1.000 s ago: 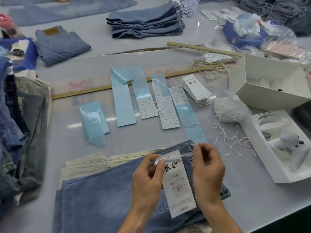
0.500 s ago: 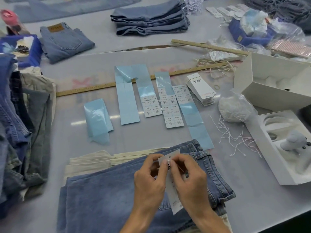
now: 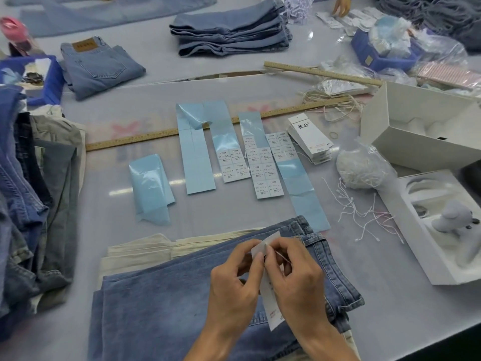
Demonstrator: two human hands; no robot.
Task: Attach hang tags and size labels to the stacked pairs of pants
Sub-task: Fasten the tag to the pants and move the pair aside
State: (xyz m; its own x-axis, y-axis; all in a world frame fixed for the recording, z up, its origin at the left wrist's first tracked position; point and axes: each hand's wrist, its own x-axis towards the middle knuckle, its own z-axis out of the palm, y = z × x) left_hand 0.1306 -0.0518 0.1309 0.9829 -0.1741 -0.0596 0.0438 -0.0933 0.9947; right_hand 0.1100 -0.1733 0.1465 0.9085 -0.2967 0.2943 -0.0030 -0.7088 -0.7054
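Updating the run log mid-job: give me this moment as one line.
step: threading hang tag | left hand: pinching hang tag | right hand: pinching tag top, thin string | under hands: blue jeans | size label: not yet applied

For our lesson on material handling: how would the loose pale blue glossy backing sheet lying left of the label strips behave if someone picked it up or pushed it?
The loose pale blue glossy backing sheet probably flops: it already lies folded and creased. Its sheen suggests a slick surface that may slide on the smooth grey table when pushed. It looks thin, so likely very light and easily blown away.
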